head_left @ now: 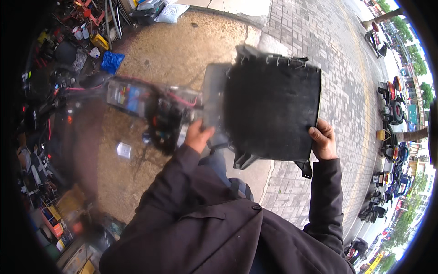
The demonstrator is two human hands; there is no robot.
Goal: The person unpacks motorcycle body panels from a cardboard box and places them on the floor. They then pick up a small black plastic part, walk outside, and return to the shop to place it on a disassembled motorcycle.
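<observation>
A broad black panel [273, 107] is raised in front of me, tilted. Its upper edge is ragged with pale threads or staples, and bracket-like tabs stick out below. My right hand [323, 139] grips its right edge, thumb on the near face. My left hand [199, 136] is apart from the panel, thumb spread from the fingers, beside the rear of a stripped two-wheeler frame [182, 130]. A greyish translucent piece [213, 98], blurred, shows between that frame and the panel. In the frame sits a tray with blue parts [130, 98], and pink wires run along it.
Tools and parts clutter the left side, with a blue bag [112, 62] and a yellow jug [99, 42] among them. A small white packet [123, 150] lies on the concrete. Brick paving [340, 91] stretches right toward parked two-wheelers [391, 137] and tree trunks.
</observation>
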